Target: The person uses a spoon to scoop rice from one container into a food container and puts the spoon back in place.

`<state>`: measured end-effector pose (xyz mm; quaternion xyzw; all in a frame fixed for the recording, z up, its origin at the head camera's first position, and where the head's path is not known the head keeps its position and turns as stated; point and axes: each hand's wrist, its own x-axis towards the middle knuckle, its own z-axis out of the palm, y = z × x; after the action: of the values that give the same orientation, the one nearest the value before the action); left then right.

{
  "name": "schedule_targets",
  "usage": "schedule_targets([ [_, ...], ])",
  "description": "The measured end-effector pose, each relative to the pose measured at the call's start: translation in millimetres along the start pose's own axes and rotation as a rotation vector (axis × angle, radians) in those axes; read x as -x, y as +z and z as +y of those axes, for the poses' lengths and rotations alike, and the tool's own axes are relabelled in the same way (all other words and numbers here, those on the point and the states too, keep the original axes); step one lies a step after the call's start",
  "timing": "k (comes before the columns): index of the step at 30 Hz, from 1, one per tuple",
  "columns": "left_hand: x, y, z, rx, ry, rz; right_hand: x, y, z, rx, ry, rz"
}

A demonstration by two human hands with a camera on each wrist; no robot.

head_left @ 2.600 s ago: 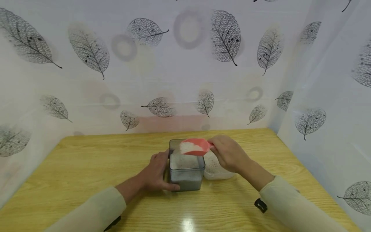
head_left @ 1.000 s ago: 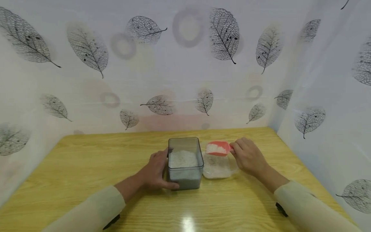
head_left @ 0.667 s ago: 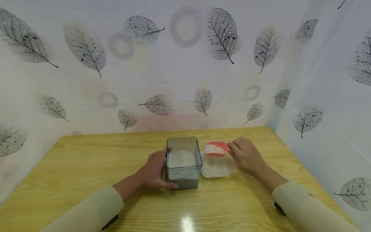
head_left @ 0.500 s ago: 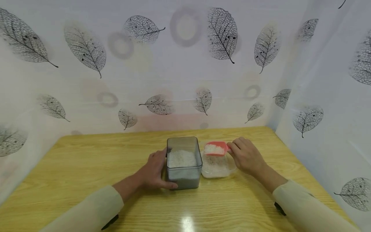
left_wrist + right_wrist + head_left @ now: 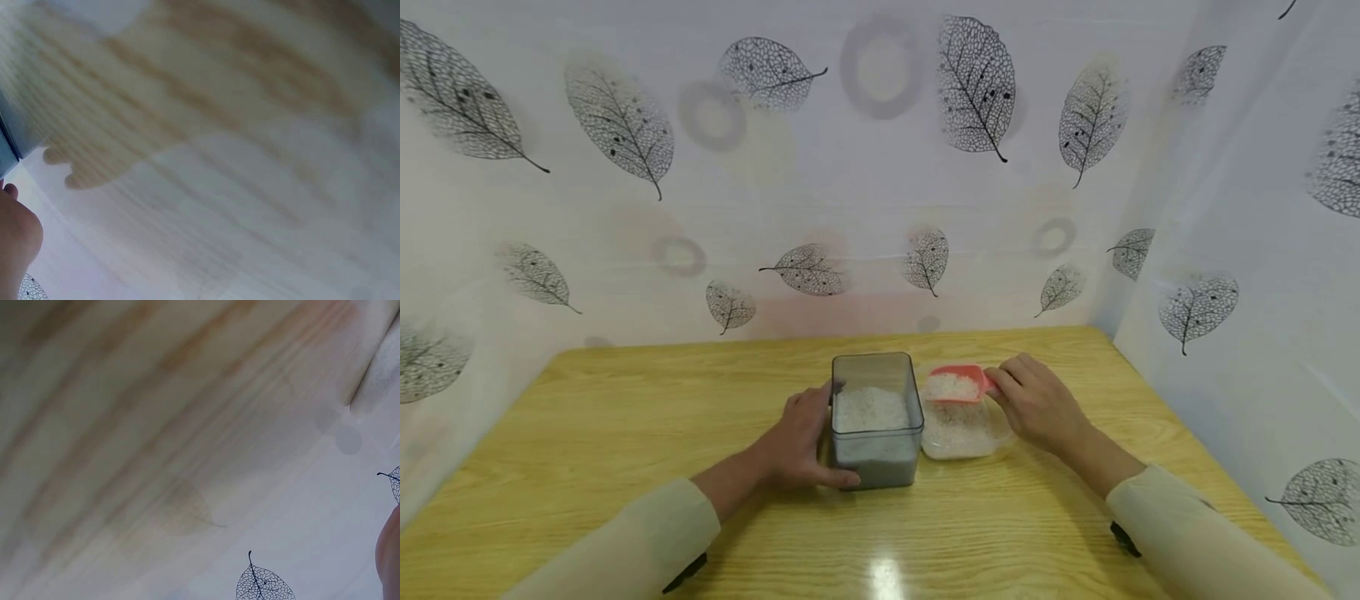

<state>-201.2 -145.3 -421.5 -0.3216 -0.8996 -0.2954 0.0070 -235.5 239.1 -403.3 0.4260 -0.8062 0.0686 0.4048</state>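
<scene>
My left hand grips a clear grey rectangular container at its left side, thumb across the front corner and fingers toward the back. White grains, like rice, fill part of this upright container. With my right hand I pinch the short handle of a pink scoop, which carries a heap of the same grains. The scoop is held level over the back of a shallow translucent tub that holds more grains. In the left wrist view, part of the left hand shows beside the container.
The tub stands close against the grey container's right side on a wood-grain table. A white curtain with dark leaf prints hangs behind the table and along its right side.
The scoop has moved right with my right hand, from above the grey container to above the tub; over the last half second it barely shifts. My left hand keeps its hold.
</scene>
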Motion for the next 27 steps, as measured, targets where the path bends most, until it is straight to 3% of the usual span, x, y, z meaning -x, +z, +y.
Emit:
schedule_targets([
  [27,0.6,-1.2,2.2,-0.004,0.003,0.004,-0.3,-1.5,-2.5,-0.055,0.008,-0.007],
])
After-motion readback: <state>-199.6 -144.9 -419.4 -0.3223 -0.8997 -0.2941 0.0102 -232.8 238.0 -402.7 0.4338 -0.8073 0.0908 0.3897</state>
